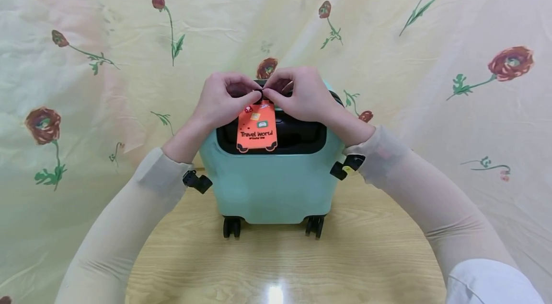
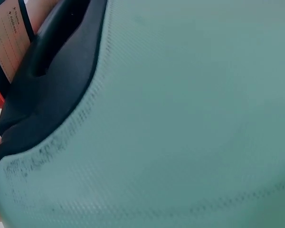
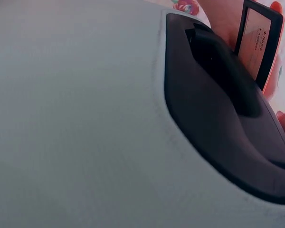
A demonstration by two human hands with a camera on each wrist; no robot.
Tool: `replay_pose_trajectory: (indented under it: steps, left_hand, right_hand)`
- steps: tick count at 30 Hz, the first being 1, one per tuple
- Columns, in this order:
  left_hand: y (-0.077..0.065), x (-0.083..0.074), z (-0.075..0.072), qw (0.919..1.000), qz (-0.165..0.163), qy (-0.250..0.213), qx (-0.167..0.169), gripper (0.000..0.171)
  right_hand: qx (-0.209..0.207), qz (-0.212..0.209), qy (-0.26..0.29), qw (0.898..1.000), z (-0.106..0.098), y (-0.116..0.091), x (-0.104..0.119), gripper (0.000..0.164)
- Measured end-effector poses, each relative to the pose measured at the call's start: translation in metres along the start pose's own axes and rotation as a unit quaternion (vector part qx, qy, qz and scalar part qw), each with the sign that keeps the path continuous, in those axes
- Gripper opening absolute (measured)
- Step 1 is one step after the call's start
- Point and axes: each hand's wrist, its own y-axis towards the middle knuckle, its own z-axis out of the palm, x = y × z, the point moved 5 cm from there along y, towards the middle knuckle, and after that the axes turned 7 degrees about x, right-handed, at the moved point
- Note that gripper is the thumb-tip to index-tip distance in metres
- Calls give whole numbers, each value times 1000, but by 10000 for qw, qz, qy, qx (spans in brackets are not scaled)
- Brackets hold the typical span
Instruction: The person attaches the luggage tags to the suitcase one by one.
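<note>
A mint-green suitcase [image 1: 276, 189] with a black handle panel [image 1: 302, 138] stands upright on its wheels. An orange luggage tag [image 1: 257, 134] printed "Travel World" hangs in front of that panel. At the tag's top end, my left hand [image 1: 220, 100] pinches its small black strap [image 1: 259, 98] between thumb and fingertips. My right hand [image 1: 304, 93] pinches the same strap from the other side, the two thumbs nearly meeting. Both wrist views show the side of the tag with name and address lines, in a black frame [image 3: 275, 28], beside the black carry handle [image 2: 57, 71].
The suitcase rests on a wooden table [image 1: 276, 265] with a light wood grain. Behind it hangs a pale cloth [image 1: 241, 6] printed with red flowers. Black camera mounts [image 1: 197, 181] sit on both sleeved wrists, close to the suitcase's sides.
</note>
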Motion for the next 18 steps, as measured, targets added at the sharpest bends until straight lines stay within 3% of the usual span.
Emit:
replay_pose_trajectory:
  steps: [10, 18]
  left_hand:
    - [-1, 0, -1, 9988, -11, -444, 192, 15]
    - [-1, 1, -3, 9991, 137, -275, 276, 14]
  right_hand:
    - [308, 111, 327, 9989, 2, 3, -4, 12]
    - [419, 134, 499, 9978, 2, 4, -5, 13]
